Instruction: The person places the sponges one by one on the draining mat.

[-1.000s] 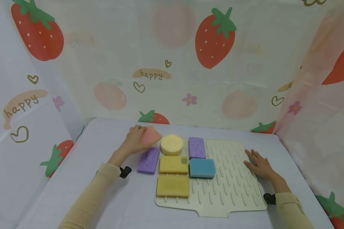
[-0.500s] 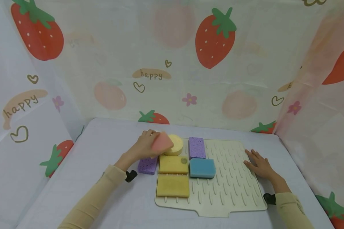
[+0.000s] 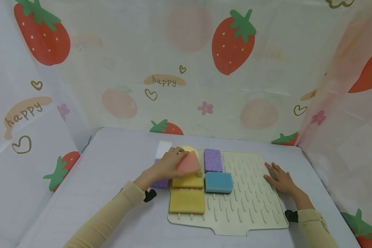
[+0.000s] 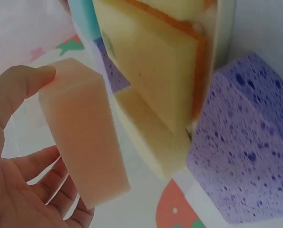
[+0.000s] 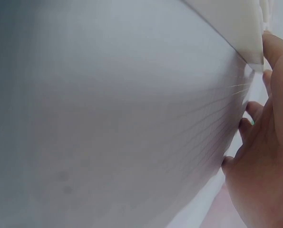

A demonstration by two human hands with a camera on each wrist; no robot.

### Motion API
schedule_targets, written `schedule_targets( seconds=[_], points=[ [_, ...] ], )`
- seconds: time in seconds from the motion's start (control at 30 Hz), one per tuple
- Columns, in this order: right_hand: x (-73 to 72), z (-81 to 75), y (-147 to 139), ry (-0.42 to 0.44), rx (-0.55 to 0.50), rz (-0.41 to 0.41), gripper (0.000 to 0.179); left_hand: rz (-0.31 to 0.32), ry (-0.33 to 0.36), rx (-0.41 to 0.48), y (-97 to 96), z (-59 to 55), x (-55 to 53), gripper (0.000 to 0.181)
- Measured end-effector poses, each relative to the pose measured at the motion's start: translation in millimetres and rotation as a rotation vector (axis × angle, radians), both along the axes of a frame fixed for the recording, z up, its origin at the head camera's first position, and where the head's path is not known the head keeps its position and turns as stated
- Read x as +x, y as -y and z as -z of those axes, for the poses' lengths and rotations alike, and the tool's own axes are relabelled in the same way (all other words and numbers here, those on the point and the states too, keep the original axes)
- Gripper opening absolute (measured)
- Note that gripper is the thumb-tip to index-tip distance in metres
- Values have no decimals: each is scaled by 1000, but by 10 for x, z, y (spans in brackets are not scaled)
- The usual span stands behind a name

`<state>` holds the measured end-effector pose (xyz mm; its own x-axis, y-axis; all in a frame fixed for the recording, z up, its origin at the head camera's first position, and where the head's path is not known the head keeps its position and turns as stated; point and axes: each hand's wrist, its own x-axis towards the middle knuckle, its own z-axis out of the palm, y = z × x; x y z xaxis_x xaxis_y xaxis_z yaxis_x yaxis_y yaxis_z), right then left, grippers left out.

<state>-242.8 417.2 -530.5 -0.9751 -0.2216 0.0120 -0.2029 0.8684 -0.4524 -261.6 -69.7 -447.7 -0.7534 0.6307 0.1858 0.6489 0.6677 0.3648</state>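
Note:
My left hand (image 3: 166, 165) holds a pink sponge (image 3: 189, 163) tilted above the left part of a cream ribbed mat (image 3: 251, 206). In the left wrist view the thumb presses one end of this pink block (image 4: 84, 137), with the other fingers behind it. Below it lies a yellow sponge (image 3: 187, 182), partly covered in the head view, and behind that a round pale-yellow sponge (image 3: 189, 149). My right hand (image 3: 280, 178) rests with spread fingers at the mat's right edge; in the right wrist view its fingertips reach the white tabletop.
A second yellow sponge (image 3: 187, 202), a blue sponge (image 3: 218, 182) and a purple sponge (image 3: 213, 160) lie on the mat. Left of it, another purple sponge (image 3: 160, 184) and a white block (image 3: 163, 148) are partly hidden by my left arm. Strawberry-printed cloth (image 3: 124, 51) encloses the table.
My left hand has carried the pink sponge rightward and nearer, from beside the round sponge to over the yellow one. The white block has come into view behind it. My right hand stays put.

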Motion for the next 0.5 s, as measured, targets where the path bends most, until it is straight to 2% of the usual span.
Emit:
schedule_targets(
  seconds=[0.23,0.5],
  points=[
    [-6,19,-19,-5,-6,-1,66,99,-32,-19,-168,-29,90,74],
    [-1,17,-20,-3,-14,-7,67,153,-56,-61,-413,-66,243,77]
  ],
)
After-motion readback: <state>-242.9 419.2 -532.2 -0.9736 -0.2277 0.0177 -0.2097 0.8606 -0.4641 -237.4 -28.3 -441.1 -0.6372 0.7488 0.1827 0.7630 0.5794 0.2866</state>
